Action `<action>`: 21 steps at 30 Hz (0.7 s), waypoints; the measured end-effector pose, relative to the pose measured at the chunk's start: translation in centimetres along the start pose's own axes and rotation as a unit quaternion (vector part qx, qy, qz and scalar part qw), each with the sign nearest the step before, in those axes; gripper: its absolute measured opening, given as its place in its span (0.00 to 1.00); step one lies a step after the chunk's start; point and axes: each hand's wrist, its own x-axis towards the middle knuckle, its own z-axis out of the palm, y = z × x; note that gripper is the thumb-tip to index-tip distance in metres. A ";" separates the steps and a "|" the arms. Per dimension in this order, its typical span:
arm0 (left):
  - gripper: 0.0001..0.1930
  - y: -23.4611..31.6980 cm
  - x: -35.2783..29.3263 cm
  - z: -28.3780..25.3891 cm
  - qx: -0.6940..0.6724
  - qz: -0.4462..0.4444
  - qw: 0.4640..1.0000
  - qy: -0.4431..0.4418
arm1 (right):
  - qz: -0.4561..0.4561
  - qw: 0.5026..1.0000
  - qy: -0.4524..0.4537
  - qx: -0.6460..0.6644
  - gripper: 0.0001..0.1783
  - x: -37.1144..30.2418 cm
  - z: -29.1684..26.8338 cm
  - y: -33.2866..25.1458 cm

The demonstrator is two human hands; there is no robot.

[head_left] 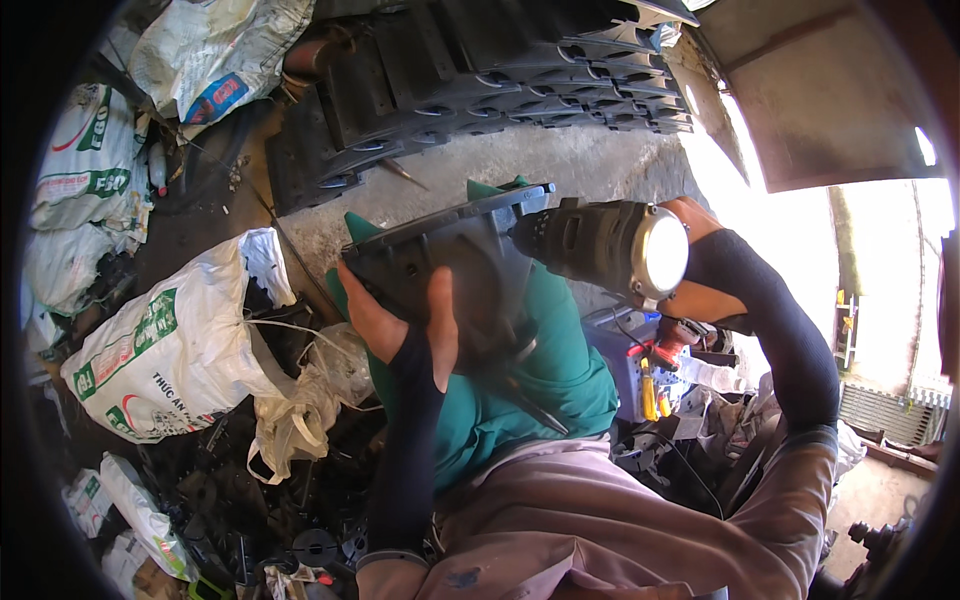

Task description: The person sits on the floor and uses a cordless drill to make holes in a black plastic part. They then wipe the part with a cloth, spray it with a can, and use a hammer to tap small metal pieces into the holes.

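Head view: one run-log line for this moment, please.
left hand grips black plastic part | right hand holds power tool against it | green cloth beneath | white sacks at left | stacked black parts behind

Sunlit concrete floor (560,165), white sacks (165,350) at left, stacked black parts (480,70) behind.
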 end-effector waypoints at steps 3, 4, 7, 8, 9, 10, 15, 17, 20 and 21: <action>0.47 0.4 0.1 -0.1 0.049 0.015 0.999 0.007 | 0.006 1.000 -0.016 0.026 0.22 -0.9 0.0 -0.2; 0.47 0.6 0.1 -0.1 0.061 0.015 0.998 0.011 | 0.026 0.996 -0.053 0.067 0.21 -1.3 0.0 -0.3; 0.47 0.7 0.0 -0.2 0.050 0.017 0.999 0.008 | 0.042 0.987 -0.080 0.130 0.16 -2.9 -0.2 0.0; 0.48 0.7 0.0 -0.3 0.048 0.020 0.999 0.008 | 0.038 0.991 -0.065 0.113 0.17 -3.7 -0.1 0.0; 0.48 0.7 -0.1 -0.3 0.046 0.022 0.999 0.006 | -0.018 0.989 -0.069 0.127 0.19 -3.7 0.0 0.2; 0.48 0.6 -0.1 -0.4 0.042 0.033 0.999 0.006 | -0.049 0.988 -0.095 0.114 0.21 -4.0 0.2 0.3; 0.50 0.4 0.0 -0.6 0.055 0.030 0.998 -0.005 | -0.110 0.982 -0.073 0.137 0.25 -4.4 2.2 -0.5; 0.52 0.3 0.0 -0.6 0.049 0.025 0.998 -0.001 | -0.104 0.983 -0.076 0.133 0.28 -4.1 2.7 -0.6; 0.55 0.1 0.0 -0.5 0.034 0.022 0.999 0.008 | -0.055 0.987 -0.046 0.144 0.29 -3.6 3.3 -0.3; 0.55 0.0 0.0 -0.5 0.038 0.017 0.999 0.005 | -0.033 0.987 -0.064 0.142 0.28 -3.5 3.4 -0.1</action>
